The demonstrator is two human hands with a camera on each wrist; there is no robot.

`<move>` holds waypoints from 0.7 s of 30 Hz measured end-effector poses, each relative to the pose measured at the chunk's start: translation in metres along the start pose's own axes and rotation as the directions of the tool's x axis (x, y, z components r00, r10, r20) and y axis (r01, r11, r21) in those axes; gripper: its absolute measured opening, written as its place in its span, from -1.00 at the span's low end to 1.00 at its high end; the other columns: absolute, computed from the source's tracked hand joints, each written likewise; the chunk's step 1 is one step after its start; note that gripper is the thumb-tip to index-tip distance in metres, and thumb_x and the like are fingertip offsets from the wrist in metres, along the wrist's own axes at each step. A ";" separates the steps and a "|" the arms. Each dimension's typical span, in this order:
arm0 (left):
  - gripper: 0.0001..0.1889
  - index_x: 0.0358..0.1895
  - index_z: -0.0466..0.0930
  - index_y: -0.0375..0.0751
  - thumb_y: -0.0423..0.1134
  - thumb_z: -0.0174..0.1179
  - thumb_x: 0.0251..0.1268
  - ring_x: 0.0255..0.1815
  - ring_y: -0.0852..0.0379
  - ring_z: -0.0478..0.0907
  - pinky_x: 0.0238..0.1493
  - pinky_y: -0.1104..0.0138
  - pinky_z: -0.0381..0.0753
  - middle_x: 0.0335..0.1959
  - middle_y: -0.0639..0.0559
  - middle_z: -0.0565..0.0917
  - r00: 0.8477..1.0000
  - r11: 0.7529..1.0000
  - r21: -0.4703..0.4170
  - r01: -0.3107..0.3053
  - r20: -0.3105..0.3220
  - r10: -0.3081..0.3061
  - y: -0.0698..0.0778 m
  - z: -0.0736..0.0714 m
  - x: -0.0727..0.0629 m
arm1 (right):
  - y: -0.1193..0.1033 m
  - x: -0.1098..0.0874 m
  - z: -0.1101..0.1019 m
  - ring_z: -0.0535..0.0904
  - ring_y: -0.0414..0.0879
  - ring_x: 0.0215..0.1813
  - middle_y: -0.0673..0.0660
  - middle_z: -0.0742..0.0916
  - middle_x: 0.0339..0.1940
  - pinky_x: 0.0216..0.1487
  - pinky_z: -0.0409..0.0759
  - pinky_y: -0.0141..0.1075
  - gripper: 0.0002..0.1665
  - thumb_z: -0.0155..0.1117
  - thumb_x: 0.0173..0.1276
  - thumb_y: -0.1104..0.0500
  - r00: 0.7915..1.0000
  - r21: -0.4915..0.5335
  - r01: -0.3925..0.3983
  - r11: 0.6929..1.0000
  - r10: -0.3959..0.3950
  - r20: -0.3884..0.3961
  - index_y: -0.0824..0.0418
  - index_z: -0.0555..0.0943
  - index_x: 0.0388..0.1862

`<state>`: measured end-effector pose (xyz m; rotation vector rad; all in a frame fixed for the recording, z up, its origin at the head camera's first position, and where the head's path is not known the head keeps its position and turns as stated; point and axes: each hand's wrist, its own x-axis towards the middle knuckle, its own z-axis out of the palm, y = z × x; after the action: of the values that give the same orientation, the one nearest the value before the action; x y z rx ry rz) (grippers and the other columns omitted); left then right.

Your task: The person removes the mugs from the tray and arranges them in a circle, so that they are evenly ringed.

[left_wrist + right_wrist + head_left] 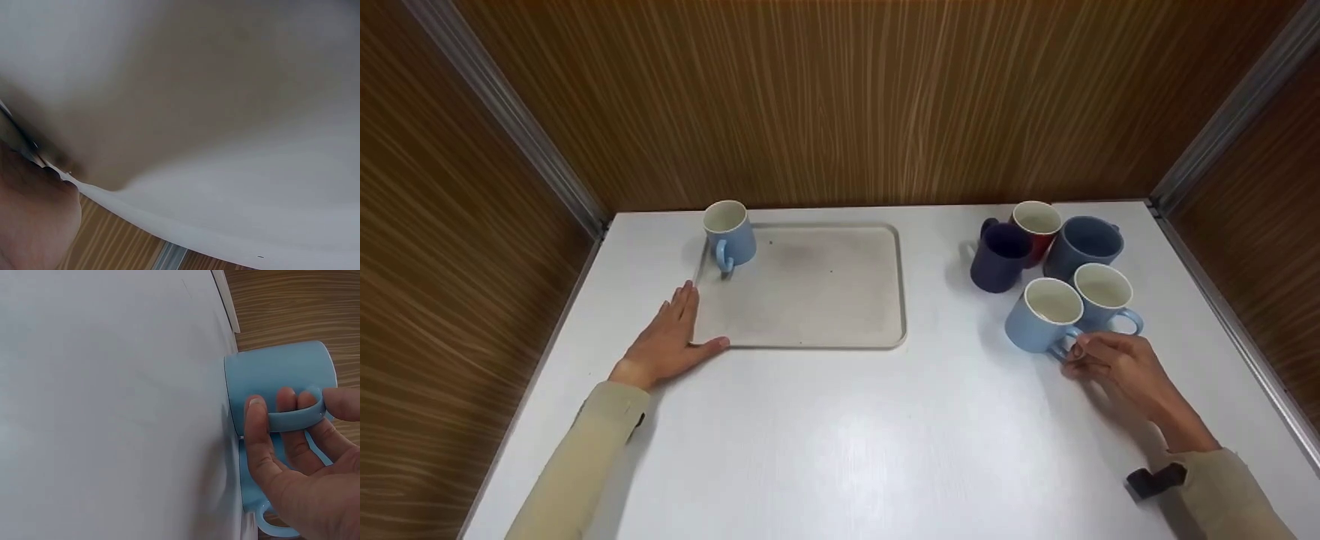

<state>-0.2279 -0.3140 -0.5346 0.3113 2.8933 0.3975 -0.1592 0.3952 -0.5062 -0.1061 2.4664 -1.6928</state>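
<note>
A beige rectangular tray (802,292) lies on the white table, and my left hand (667,341) rests at its near left corner, fingers straight along the edge and thumb spread. One light blue mug (737,244) stands upright at the tray's far left corner. On the right, my right hand (1114,364) grips the handle of another light blue mug (1031,322), its fingers through and around the loop in the right wrist view. That mug is upright, close beside a third light blue mug (1099,296). Only part of the left hand (36,219) shows in the left wrist view.
Behind the gripped mug stand a dark purple mug (997,262), a red mug (1041,229) and a wider grey-blue mug (1084,247), all close together. Wood-grain panels (847,105) wall the table (840,435) at the back and both sides.
</note>
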 end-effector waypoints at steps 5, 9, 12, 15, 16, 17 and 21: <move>0.31 0.76 -0.40 -0.28 0.69 -0.13 0.36 0.82 -0.20 -0.38 0.79 -0.11 -0.24 0.81 -0.17 -0.36 1.000 1.000 0.006 0.006 0.009 -0.006 0.000 0.000 0.000 | 0.001 0.000 -0.003 0.82 -0.17 -0.03 -0.02 0.78 -0.11 0.10 0.75 -0.45 -0.41 0.03 0.78 0.06 1.000 0.023 -0.015 1.000 0.015 0.001 0.66 0.52 0.25; 0.32 0.76 -0.41 -0.26 0.70 -0.13 0.35 0.82 -0.22 -0.38 0.79 -0.13 -0.23 0.81 -0.17 -0.37 1.000 1.000 -0.001 0.015 0.015 -0.015 0.001 0.000 0.000 | 0.001 -0.002 -0.004 0.84 -0.14 -0.02 -0.05 0.80 -0.09 0.10 0.75 -0.44 -0.40 0.06 0.76 0.03 1.000 0.015 -0.018 1.000 0.018 -0.009 0.62 0.55 0.27; 0.31 0.76 -0.40 -0.26 0.69 -0.12 0.35 0.82 -0.23 -0.38 0.79 -0.14 -0.23 0.81 -0.17 -0.37 1.000 1.000 -0.009 0.017 0.009 -0.017 0.001 0.000 -0.001 | -0.001 -0.002 -0.004 0.85 -0.13 -0.05 -0.08 0.82 -0.08 0.07 0.77 -0.42 -0.41 0.11 0.75 0.02 1.000 -0.033 0.009 0.999 -0.010 -0.022 0.59 0.58 0.26; 0.31 0.76 -0.39 -0.26 0.68 -0.11 0.36 0.82 -0.22 -0.37 0.79 -0.14 -0.22 0.81 -0.17 -0.36 1.000 1.000 -0.011 0.017 0.005 -0.017 0.002 -0.001 -0.002 | -0.009 -0.001 -0.005 0.84 -0.19 -0.13 0.10 0.84 -0.04 -0.06 0.80 -0.41 -0.45 0.16 0.72 0.02 0.997 -0.178 0.042 0.983 -0.053 -0.056 0.53 0.62 0.24; 0.31 0.76 -0.40 -0.26 0.68 -0.11 0.36 0.82 -0.22 -0.37 0.79 -0.14 -0.22 0.81 -0.17 -0.36 1.000 1.000 -0.010 0.017 0.004 -0.017 0.002 -0.001 -0.002 | -0.013 -0.001 -0.006 0.82 -0.24 -0.17 0.16 0.83 -0.04 -0.12 0.78 -0.43 -0.46 0.17 0.72 0.02 0.995 -0.244 0.053 0.968 -0.072 -0.072 0.51 0.64 0.24; 0.31 0.76 -0.40 -0.27 0.68 -0.11 0.36 0.82 -0.22 -0.37 0.79 -0.13 -0.23 0.81 -0.17 -0.36 1.000 1.000 -0.010 0.015 0.003 -0.015 0.001 -0.001 -0.001 | -0.018 -0.001 -0.006 0.79 -0.28 -0.21 0.23 0.83 -0.04 -0.19 0.76 -0.45 -0.48 0.19 0.70 0.01 0.991 -0.315 0.061 0.947 -0.096 -0.096 0.47 0.66 0.23; 0.31 0.76 -0.40 -0.28 0.68 -0.11 0.36 0.82 -0.22 -0.36 0.79 -0.13 -0.23 0.81 -0.19 -0.35 1.000 1.000 -0.013 0.008 -0.004 -0.008 0.001 0.000 0.000 | -0.042 0.004 -0.006 0.62 -0.42 -0.32 0.38 0.82 -0.06 -0.37 0.61 -0.53 -0.61 0.31 0.61 0.04 0.950 -0.518 0.120 0.847 -0.250 -0.189 0.37 0.75 0.08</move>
<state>-0.2272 -0.3128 -0.5346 0.2973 2.8938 0.4155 -0.1656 0.3844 -0.4652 -0.2067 3.1319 -1.1264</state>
